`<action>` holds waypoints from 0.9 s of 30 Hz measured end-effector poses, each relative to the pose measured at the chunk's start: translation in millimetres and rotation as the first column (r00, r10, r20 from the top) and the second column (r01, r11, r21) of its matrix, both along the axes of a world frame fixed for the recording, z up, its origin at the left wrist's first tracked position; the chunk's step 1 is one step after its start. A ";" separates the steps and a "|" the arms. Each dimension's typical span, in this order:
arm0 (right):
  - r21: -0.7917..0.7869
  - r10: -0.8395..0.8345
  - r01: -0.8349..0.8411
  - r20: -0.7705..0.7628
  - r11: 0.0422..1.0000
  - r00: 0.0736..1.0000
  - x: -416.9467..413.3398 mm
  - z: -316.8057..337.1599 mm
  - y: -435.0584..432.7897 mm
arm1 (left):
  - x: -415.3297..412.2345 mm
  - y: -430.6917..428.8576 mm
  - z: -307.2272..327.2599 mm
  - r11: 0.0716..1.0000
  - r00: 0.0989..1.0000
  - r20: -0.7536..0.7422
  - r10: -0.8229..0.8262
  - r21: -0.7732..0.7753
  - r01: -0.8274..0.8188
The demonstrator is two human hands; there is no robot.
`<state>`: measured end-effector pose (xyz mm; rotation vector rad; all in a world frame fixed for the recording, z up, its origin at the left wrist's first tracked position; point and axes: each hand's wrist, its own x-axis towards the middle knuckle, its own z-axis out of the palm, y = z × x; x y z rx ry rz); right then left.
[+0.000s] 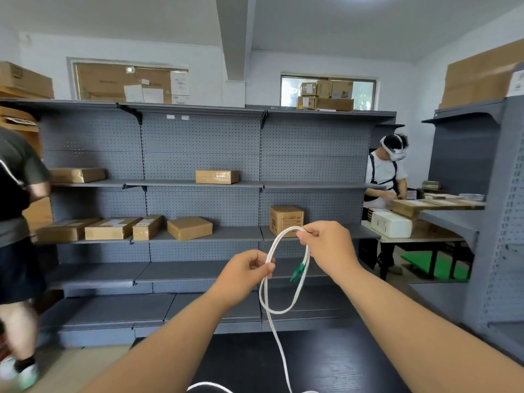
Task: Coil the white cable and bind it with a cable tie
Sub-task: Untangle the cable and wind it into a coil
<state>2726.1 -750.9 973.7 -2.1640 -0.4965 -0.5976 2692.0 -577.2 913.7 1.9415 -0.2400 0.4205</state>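
While right grip (329, 245) pinches the cable (263, 290) loop's top and left grip (246, 272) its side, slack hangs below, nearer left.

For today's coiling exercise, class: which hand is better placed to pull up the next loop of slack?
Probably the left hand: it pinches the white cable on the side where the loose tail drops away, while the right hand holds the loop's top.
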 end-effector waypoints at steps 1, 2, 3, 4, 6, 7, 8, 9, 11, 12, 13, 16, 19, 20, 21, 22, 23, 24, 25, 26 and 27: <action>0.026 -0.010 0.011 -0.008 1.000 1.000 1.3 -2.7 1.3 | 1.8 3.6 -1.0 1.000 1.000 -0.013 -0.016 -0.009 0.015; 0.047 -0.024 0.025 -0.014 0.999 1.000 2.4 -5.5 2.2 | 3.3 7.6 -1.5 1.000 0.999 -0.023 -0.029 -0.011 0.029; 0.075 -0.035 0.037 -0.021 0.996 0.999 3.8 -8.1 2.4 | 4.5 11.8 -0.9 0.999 0.999 -0.029 -0.038 -0.009 0.038; 0.110 -0.043 0.046 -0.029 0.993 0.999 5.2 -10.6 2.2 | 5.5 16.4 0.4 0.999 0.999 -0.030 -0.040 -0.003 0.040; 0.163 -0.061 0.068 -0.051 0.984 0.997 7.8 -15.5 2.0 | 7.6 24.7 4.6 0.999 0.999 -0.023 -0.024 0.031 0.025; 0.182 -0.070 0.081 -0.064 0.980 0.995 8.9 -17.6 2.2 | 8.7 27.4 7.8 0.998 1.000 -0.018 -0.017 0.064 0.018; 0.207 -0.075 0.090 -0.080 0.974 0.994 10.2 -19.8 3.1 | 9.7 29.1 11.3 0.995 1.000 -0.012 -0.015 0.099 0.016; 0.234 -0.078 0.099 -0.096 0.967 0.992 11.7 -22.1 4.2 | 11.1 30.0 15.0 0.991 1.000 -0.004 -0.015 0.132 0.015; 0.283 -0.074 0.111 -0.138 0.953 0.988 14.2 -26.8 6.4 | 13.8 31.2 23.8 0.981 0.999 0.032 0.013 0.192 -0.019; 0.295 -0.064 0.112 -0.169 0.949 0.983 15.3 -28.9 7.0 | 15.0 32.3 28.7 0.971 0.997 0.066 0.042 0.232 -0.056; 0.291 -0.051 0.110 -0.204 0.950 0.978 15.9 -30.4 7.0 | 16.0 33.4 33.6 0.953 0.992 0.107 0.073 0.287 -0.101; 0.150 -0.065 0.103 -0.235 0.983 0.970 17.6 -33.5 6.0 | 16.6 33.8 48.0 0.853 0.975 0.201 0.098 0.487 -0.186; -0.107 -0.136 0.122 -0.135 0.987 0.982 17.5 -29.6 4.2 | 15.4 26.7 62.3 0.749 0.966 0.248 0.071 0.627 -0.216; -0.153 -0.142 0.125 -0.107 0.980 0.984 17.1 -27.6 3.5 | 14.4 23.9 67.0 0.722 0.962 0.265 0.063 0.653 -0.227; -0.192 -0.150 0.133 -0.077 0.972 0.986 16.9 -25.5 2.8 | 13.2 21.7 71.4 0.702 0.959 0.279 0.054 0.673 -0.235; -0.231 -0.161 0.148 -0.036 0.962 0.986 16.3 -23.4 2.0 | 12.3 19.8 75.0 0.683 0.956 0.289 0.045 0.690 -0.240; -0.262 -0.168 0.166 0.013 0.951 0.986 15.8 -21.4 1.1 | 11.4 18.0 77.6 0.664 0.955 0.294 0.036 0.707 -0.242; -0.282 -0.169 0.180 0.063 0.943 0.984 15.6 -19.8 0.4 | 10.8 16.0 79.5 0.646 0.956 0.293 0.028 0.724 -0.241; -0.297 -0.164 0.190 0.110 0.936 0.980 15.3 -18.2 0.0 | 10.6 13.9 80.4 0.631 0.958 0.288 0.019 0.740 -0.235; -0.315 -0.153 0.194 0.150 0.929 0.977 15.2 -17.1 0.1 | 10.4 11.4 80.7 0.621 0.960 0.280 0.009 0.751 -0.225; -0.344 -0.138 0.195 0.184 0.918 0.973 15.3 -16.7 0.6 | 10.8 9.0 80.4 0.615 0.962 0.271 0.002 0.759 -0.215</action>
